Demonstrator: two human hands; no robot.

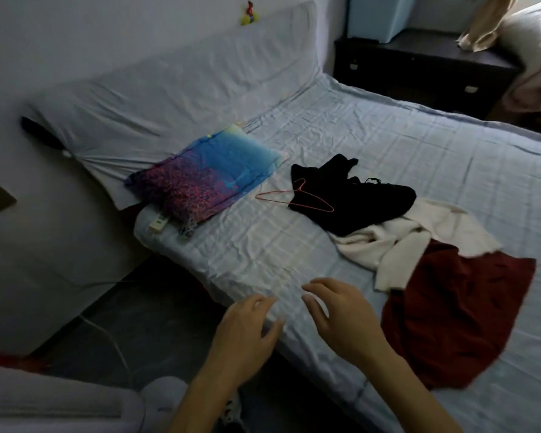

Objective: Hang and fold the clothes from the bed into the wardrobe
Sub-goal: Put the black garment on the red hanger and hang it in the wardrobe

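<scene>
- Low in the frame, left hand and right hand hover over bare bed — fingers spread, holding nothing.
- Clothes lie right of centre: red garment just beside the right hand — the nearer one.
- Hanger rests on black garment, farther up.

The bed fills the middle and right. A folded scarf lies on it at the far left, by the headboard. To the right of the scarf lies a wire hanger, partly on a crumpled top. A sweater lies nearer, touching the top. A third garment lies nearest, partly under the sweater. A nightstand stands far right, behind the bed.
</scene>
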